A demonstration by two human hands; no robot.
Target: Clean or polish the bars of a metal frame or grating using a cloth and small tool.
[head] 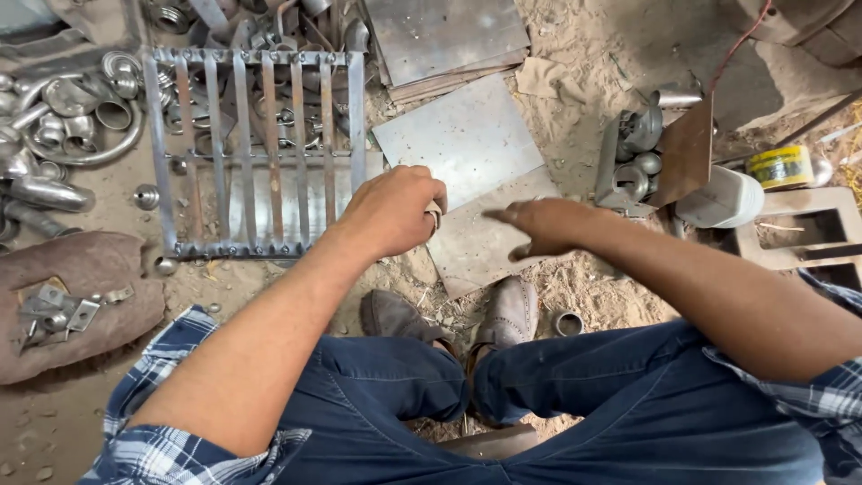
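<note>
the person sits low over a sandy floor (584, 54), knees in blue jeans and both shoes showing below. the left hand (392, 213) is curled into a loose fist, fingers folded around a small pale object (435, 216) that peeks out at the knuckles; what it is cannot be told. this hand hovers at the right edge of a welded metal grille (256, 153) lying flat on the floor. the right hand (543, 226) is open and flat, fingers stretched leftward, holding nothing, just above a grey metal sheet (471, 144) lying between the grille and a cluster of pipe fittings (633, 153). a yellow tape roll (779, 166) lies further right.
</note>
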